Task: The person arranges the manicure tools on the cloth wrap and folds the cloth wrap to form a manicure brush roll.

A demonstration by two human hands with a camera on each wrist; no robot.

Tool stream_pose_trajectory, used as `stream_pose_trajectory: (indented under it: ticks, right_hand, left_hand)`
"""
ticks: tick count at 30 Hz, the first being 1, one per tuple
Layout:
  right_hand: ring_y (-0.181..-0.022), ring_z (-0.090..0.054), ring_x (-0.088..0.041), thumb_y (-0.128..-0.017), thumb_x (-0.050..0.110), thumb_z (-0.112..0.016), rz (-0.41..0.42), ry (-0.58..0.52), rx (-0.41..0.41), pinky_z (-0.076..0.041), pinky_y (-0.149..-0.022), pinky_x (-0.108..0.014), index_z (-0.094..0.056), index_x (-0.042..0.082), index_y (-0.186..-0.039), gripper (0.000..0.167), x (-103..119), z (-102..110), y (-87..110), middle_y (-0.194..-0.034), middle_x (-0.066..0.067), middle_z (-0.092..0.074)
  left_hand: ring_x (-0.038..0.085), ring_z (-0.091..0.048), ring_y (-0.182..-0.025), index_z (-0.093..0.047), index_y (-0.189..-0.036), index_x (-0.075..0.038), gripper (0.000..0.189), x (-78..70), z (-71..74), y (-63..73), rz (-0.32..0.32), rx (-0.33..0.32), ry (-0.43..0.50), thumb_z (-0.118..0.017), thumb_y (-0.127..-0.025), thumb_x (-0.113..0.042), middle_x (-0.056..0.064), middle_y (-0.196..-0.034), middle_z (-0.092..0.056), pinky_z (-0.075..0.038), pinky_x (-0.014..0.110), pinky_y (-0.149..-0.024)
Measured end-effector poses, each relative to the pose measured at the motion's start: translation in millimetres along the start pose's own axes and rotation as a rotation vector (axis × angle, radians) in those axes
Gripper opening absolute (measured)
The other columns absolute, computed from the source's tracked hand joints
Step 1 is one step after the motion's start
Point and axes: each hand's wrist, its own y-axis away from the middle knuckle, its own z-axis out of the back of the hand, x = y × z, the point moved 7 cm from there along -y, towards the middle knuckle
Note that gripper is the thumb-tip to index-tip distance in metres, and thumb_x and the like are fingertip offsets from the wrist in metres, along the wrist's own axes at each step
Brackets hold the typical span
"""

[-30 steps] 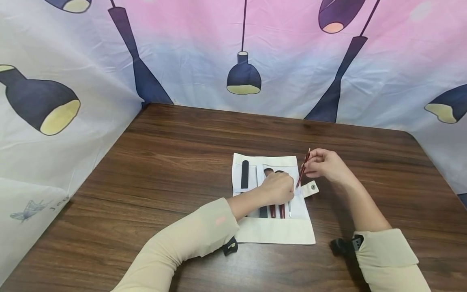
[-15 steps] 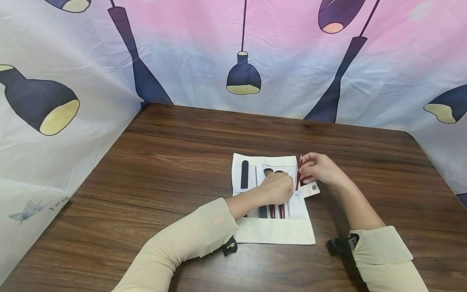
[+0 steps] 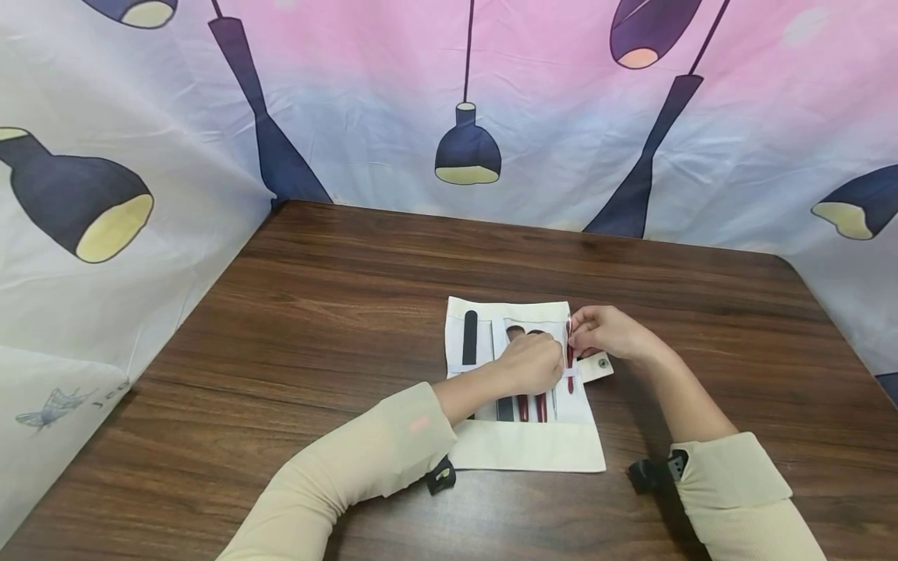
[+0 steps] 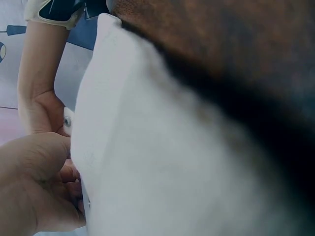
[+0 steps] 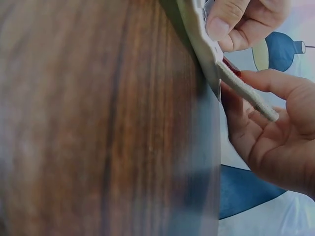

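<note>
A white cloth brush roll (image 3: 526, 448) lies unfolded on the wooden table. Along its right side, my right hand (image 3: 610, 333) pinches a slim red-handled makeup brush (image 3: 570, 362) near its pale upper end. The brush's lower end passes under a narrow white elastic band (image 3: 571, 372). My left hand (image 3: 532, 364) lies across the roll with curled fingers, pinching the band beside that brush; its fingertips are hidden in the head view. Beneath this hand are two red-handled makeup brushes (image 3: 542, 409) and a thin pale tool. A black flat file (image 3: 471, 336) sits in the left part.
A snap tab (image 3: 596, 366) sticks out from the roll's right edge, under my right wrist. Brown wooden table (image 3: 337, 312) surrounds the roll. A curtain printed with lamps (image 3: 468, 148) hangs behind the table and along its left side.
My right hand has moved left and brought the slim brush from beside the roll onto its right edge. The brush's lower end has slid under the band. My left hand stays put.
</note>
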Motion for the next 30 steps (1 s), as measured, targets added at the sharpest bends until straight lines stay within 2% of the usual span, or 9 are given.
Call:
stream_pose_trajectory:
  ticks: [7, 13, 20, 25, 30]
  right_hand:
    - [-0.069, -0.050, -0.012, -0.080, 0.000, -0.060, 0.039, 0.137, 0.058, -0.042, -0.059, -0.023, -0.053, -0.008, -0.096, 0.019, 1.4, -3.9, 1.7, -0.077, -0.005, -0.054]
    - [-0.065, -0.045, -0.013, -0.077, -0.004, -0.060, 0.057, 0.199, 0.111, -0.036, -0.056, -0.023, -0.055, -0.006, -0.093, 0.018, 2.2, -8.6, 2.7, -0.075, -0.004, -0.053]
    - [-0.061, -0.041, -0.013, -0.075, -0.004, -0.063, 0.059, 0.242, 0.103, -0.033, -0.053, -0.023, -0.050, -0.006, -0.096, 0.025, 1.3, -12.0, 2.4, -0.071, -0.004, -0.047]
    - [-0.063, -0.043, -0.016, -0.074, -0.007, -0.062, 0.075, 0.271, 0.078, -0.035, -0.056, -0.025, -0.046, -0.006, -0.097, 0.028, 3.4, -12.6, 2.6, -0.071, -0.005, -0.045]
    - [-0.064, -0.044, -0.016, -0.077, -0.001, -0.064, 0.078, 0.372, 0.026, -0.036, -0.059, -0.029, -0.050, -0.003, -0.096, 0.024, 8.8, -11.3, 4.9, -0.072, -0.005, -0.048]
  left_hand:
    - [0.009, -0.044, -0.057, -0.043, -0.052, -0.015, 0.040, 0.2, -1.4, 0.5, 0.001, 0.002, 0.003, -0.053, -0.090, -0.013, -0.002, -0.063, -0.046, -0.033, 0.021, -0.047]
    - [0.009, -0.043, -0.056, -0.039, -0.051, -0.016, 0.041, -0.4, -0.7, 0.4, -0.014, -0.006, -0.012, -0.050, -0.090, -0.012, -0.002, -0.060, -0.044, -0.032, 0.020, -0.046]
    - [0.009, -0.042, -0.056, -0.040, -0.052, -0.016, 0.039, -0.8, -1.2, 0.4, -0.021, -0.012, -0.017, -0.052, -0.089, -0.012, -0.003, -0.059, -0.042, -0.030, 0.021, -0.045]
    - [0.008, -0.045, -0.060, -0.052, -0.058, -0.015, 0.031, -0.5, 2.1, 1.0, -0.026, -0.018, 0.004, -0.052, -0.090, -0.013, -0.003, -0.061, -0.046, -0.033, 0.021, -0.050]
    - [0.007, -0.049, -0.066, -0.069, -0.084, -0.009, 0.014, 6.6, 14.8, 4.3, -0.027, -0.061, 0.116, -0.056, -0.088, -0.013, -0.002, -0.079, -0.057, -0.038, 0.018, -0.055]
